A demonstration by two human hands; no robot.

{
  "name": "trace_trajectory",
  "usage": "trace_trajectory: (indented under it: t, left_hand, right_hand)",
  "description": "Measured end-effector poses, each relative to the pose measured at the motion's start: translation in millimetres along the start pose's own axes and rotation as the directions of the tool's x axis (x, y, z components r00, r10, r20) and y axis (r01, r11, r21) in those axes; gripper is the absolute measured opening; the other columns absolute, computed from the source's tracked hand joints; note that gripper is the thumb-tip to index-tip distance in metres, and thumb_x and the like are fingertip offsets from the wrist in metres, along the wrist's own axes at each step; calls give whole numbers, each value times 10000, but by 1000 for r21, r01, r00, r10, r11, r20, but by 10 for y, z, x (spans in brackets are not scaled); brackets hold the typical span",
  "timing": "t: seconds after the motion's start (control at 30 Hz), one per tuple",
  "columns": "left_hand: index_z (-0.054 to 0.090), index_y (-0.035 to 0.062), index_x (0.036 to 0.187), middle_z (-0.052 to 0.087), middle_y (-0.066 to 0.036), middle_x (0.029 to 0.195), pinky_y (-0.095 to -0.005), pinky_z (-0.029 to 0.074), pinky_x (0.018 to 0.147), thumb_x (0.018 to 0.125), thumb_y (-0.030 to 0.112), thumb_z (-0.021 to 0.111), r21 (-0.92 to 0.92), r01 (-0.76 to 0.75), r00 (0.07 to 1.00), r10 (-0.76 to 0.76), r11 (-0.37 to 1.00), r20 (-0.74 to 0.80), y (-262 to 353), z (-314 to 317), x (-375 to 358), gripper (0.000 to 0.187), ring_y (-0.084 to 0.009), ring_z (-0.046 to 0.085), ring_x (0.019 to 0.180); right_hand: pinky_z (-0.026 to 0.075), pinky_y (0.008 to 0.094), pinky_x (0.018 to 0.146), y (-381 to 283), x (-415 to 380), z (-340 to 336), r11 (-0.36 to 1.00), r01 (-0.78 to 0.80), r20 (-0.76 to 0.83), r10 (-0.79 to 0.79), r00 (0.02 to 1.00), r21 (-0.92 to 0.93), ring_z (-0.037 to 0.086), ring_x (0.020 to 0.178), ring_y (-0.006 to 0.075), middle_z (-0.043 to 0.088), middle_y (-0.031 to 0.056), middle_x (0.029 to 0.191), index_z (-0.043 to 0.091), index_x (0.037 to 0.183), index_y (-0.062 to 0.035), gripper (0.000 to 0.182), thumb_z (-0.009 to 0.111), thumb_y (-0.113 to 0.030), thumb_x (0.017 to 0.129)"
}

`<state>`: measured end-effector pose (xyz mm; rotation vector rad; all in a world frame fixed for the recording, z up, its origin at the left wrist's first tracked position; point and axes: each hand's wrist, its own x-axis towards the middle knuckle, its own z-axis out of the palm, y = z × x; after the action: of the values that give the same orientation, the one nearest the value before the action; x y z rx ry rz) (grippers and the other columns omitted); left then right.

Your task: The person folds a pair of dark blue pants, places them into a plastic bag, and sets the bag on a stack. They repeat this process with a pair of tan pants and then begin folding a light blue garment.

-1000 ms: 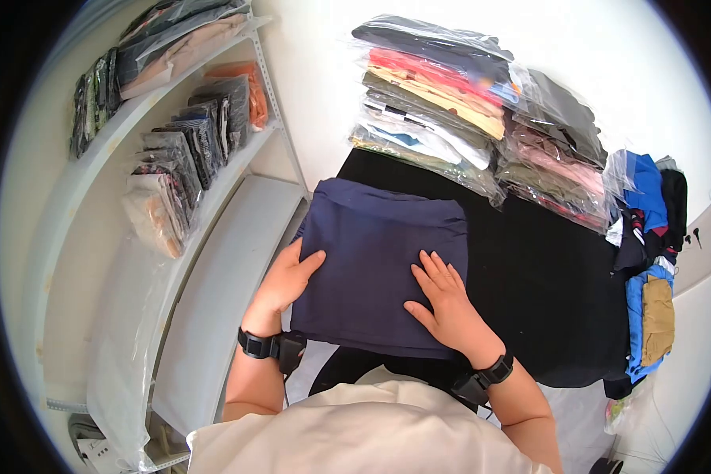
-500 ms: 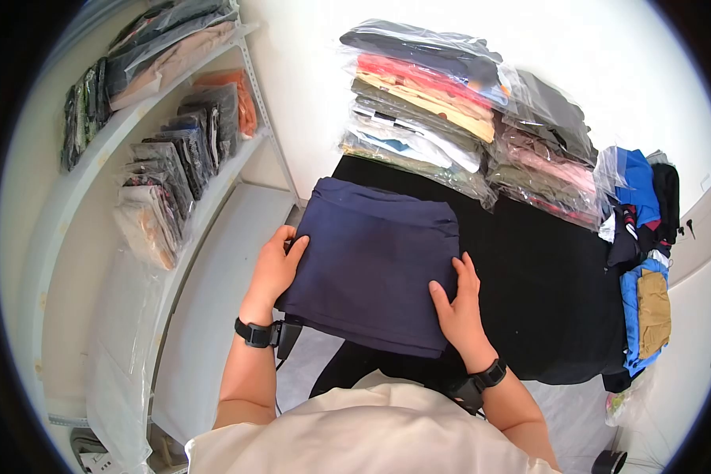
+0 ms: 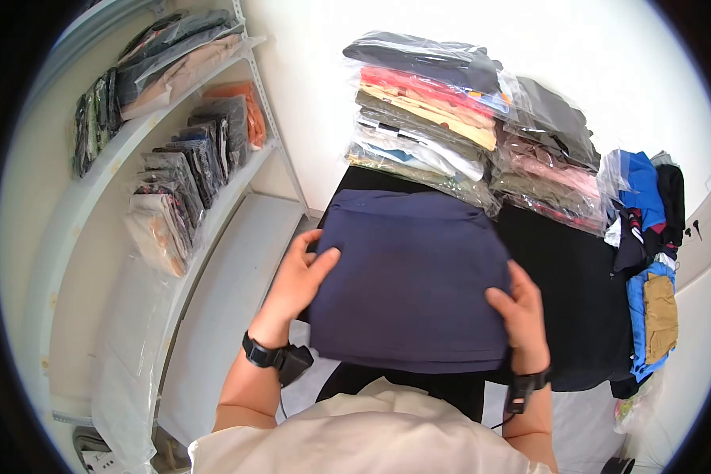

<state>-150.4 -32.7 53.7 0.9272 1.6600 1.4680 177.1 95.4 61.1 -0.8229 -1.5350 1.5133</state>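
A folded navy garment (image 3: 411,284) is held level in front of me, above the near left part of the black-covered table (image 3: 565,316). My left hand (image 3: 299,276) grips its left edge, thumb on top and the other fingers partly hidden beneath. At the opposite edge, my right hand (image 3: 520,306) holds it the same way, thumb over the upper face. The garment is a neat rectangle with a wide band along its far side. Its underside is out of sight.
Bagged folded clothes (image 3: 426,118) form a tall stack at the table's back, beside a second bagged stack (image 3: 549,158). Blue and tan clothes (image 3: 657,308) lie at the right end. A metal shelf (image 3: 213,213) with bagged garments (image 3: 186,170) stands on my left.
The navy garment has shifted right and slightly toward me, turning squarer to my body and appearing larger. Both hands moved with it, still on its sides. The view has shifted a little.
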Motion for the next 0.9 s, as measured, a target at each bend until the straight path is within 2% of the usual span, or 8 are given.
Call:
trace_trajectory:
  t: [0.03, 0.13, 0.2, 0.23, 0.37, 0.5, 0.6, 0.9]
  left_hand:
    - [329, -66, 1431, 707, -147, 972, -288, 525, 748, 935, 231, 694, -128, 9, 998, -1, 992, 64, 0, 82, -81, 684, -165, 674, 887]
    - [299, -97, 1431, 698, -133, 956, -261, 524, 726, 924, 234, 710, 70, 78, 945, -96, 994, 311, 51, 313, -249, 732, -150, 663, 852]
    - [318, -106, 1414, 694, -138, 927, -272, 523, 706, 924, 238, 705, 148, 159, 772, -216, 976, 597, 12, 526, -380, 713, -163, 666, 812]
    - [384, -109, 1365, 692, -140, 914, -289, 526, 705, 925, 233, 696, 192, 100, 836, -187, 976, 516, -108, 547, -303, 638, -174, 669, 784]
    - [615, 23, 1146, 632, -46, 983, -250, 500, 715, 857, 92, 759, 206, -226, 967, 194, 952, 167, -236, 581, -9, 330, -112, 596, 811]
    - [636, 52, 1076, 605, -39, 1024, -257, 462, 682, 754, 78, 833, 267, -567, 813, 479, 779, 330, -94, 671, -42, 379, -126, 563, 789]
    - [641, 46, 1069, 606, -41, 1006, -255, 462, 684, 748, 90, 842, 328, -570, 821, 503, 753, 271, -94, 767, -117, 381, -128, 558, 781]
    - [655, 44, 948, 640, -52, 962, -296, 505, 643, 872, 85, 719, 486, -655, 748, 587, 579, 310, -207, 938, -65, 108, -178, 635, 745]
  right_hand:
    - [424, 318, 1048, -106, -19, -174, 995, 45, -64, -51, 997, -94, 555, 1218, 193, 557, 149, 1358, 412, 1436, 70, 636, 632, 72, 839]
    - [461, 304, 989, -368, -51, -522, 989, 60, -74, -70, 995, -138, 576, 1198, 191, 615, 162, 1282, 442, 1422, 54, 619, 625, 71, 831]
    - [493, 331, 927, -253, 74, -1029, 650, -88, -246, -156, 957, -755, 640, 1100, 243, 650, 187, 1227, 524, 1365, 22, 549, 644, 37, 830]
    - [504, 385, 894, -236, 16, -942, 339, -6, -151, -403, 903, -941, 651, 1027, 332, 648, 211, 1213, 585, 1298, 6, 471, 665, -10, 834]
    - [460, 415, 1014, -179, -275, -393, 565, 314, 187, -273, 944, -763, 572, 1202, 367, 613, 198, 1286, 588, 1290, -15, 468, 695, -59, 837]
    - [414, 440, 1074, 79, -481, 50, 509, 541, 490, -245, 836, -669, 513, 1297, 340, 549, 169, 1389, 592, 1284, -24, 490, 731, -130, 826]
    - [381, 459, 1106, 249, -582, 226, 372, 540, 495, -215, 842, -755, 481, 1334, 323, 528, 149, 1420, 598, 1289, -47, 466, 694, -233, 872]
    - [359, 435, 1127, 301, -585, 202, 422, 496, 449, -213, 868, -759, 464, 1355, 280, 524, 127, 1434, 604, 1292, -62, 449, 657, -295, 911]
